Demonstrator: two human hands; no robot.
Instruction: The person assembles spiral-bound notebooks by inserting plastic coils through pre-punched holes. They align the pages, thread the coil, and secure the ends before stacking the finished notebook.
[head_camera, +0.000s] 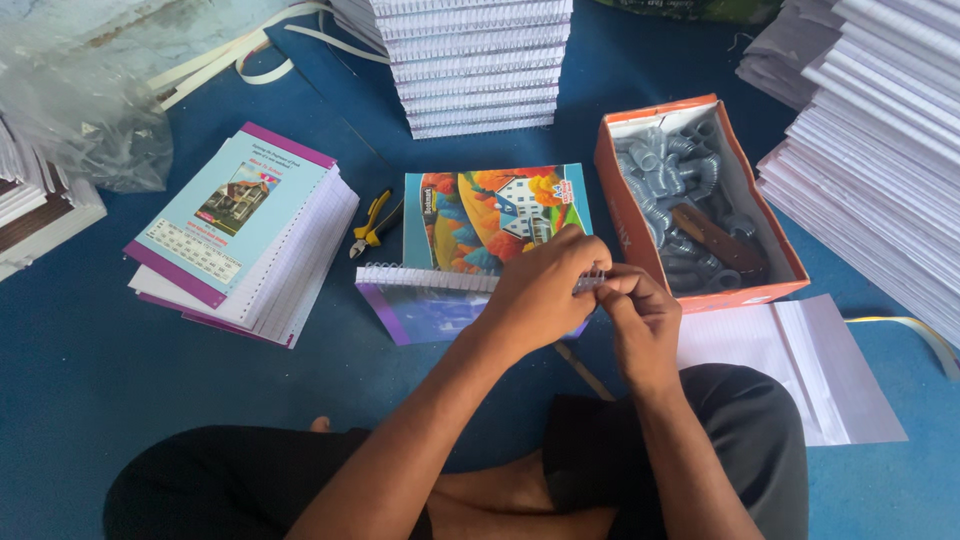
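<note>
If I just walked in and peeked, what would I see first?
Probably the colourful notebook in the middle of the blue floor, its cover showing a house among bright trees. The left hand and right hand meet at the end of its spiral binding. Just right sits an orange box full of silvery coils.

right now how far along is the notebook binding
Done: a tall stack of coil-bound notebooks stands behind. In hand: the left hand and right hand both pinch the right end of the coil on the colourful notebook. Left: an unbound pile beside the pliers, with spare coils in the orange box.
</note>
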